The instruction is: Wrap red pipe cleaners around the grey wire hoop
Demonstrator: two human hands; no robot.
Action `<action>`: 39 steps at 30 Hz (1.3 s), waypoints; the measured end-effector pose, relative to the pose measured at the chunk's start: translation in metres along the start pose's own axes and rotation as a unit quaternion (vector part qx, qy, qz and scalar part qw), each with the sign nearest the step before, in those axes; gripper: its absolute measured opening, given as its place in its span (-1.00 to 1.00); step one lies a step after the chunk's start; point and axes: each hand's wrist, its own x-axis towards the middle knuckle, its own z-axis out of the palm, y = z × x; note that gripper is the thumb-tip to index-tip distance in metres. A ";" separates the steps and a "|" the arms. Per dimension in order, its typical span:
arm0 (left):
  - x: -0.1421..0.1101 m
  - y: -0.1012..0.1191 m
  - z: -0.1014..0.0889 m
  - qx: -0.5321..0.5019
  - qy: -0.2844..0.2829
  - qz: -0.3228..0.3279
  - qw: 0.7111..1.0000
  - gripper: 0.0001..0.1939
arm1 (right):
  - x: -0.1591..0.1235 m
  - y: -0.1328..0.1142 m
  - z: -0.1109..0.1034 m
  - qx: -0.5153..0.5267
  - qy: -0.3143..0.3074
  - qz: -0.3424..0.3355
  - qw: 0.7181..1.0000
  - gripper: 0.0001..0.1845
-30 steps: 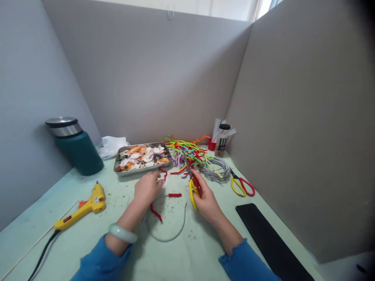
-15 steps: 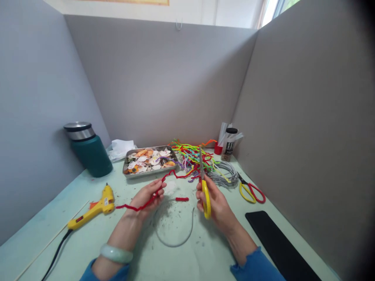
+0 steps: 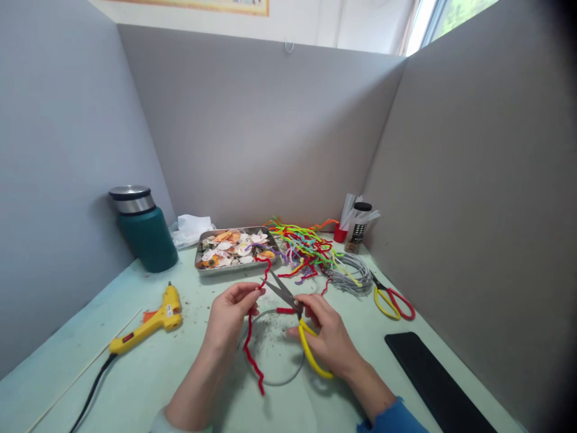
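My left hand (image 3: 235, 310) pinches a crinkled red pipe cleaner (image 3: 253, 355). One end hangs down toward the table; the other rises above the fingertips. In my right hand (image 3: 327, 334) is a pair of yellow-handled scissors (image 3: 309, 352), its blades parted and pointing left. The blade tips are close to the pipe cleaner just above my left fingers; whether they touch it I cannot tell. Below both hands lies a grey wire ring (image 3: 282, 383) with a short stretch wrapped in red (image 3: 285, 311), partly behind the scissors.
A yellow glue gun (image 3: 148, 325) lies left, near a teal bottle (image 3: 148, 237). At the back are a metal tray of shells (image 3: 238, 272), colourful pipe cleaners (image 3: 306, 240), coiled grey wire (image 3: 354, 273) and a jar (image 3: 358, 228). Red-and-yellow scissors (image 3: 392, 302) and a black slab (image 3: 433, 376) sit right.
The scissors have swung from upright to leftward, and their blades have opened near the pipe cleaner. My left hand has turned, so the pipe cleaner's tail now hangs down instead of trailing left.
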 end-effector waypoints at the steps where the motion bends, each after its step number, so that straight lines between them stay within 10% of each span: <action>1: 0.000 0.000 0.000 0.017 0.009 0.011 1.000 -0.69 | 0.000 0.000 0.001 -0.016 -0.002 -0.015 1.000 -0.53; 39: 0.001 -0.008 -0.003 0.236 0.073 0.215 0.945 -0.58 | -0.003 0.008 0.010 -0.074 -0.032 -0.040 0.996 -0.53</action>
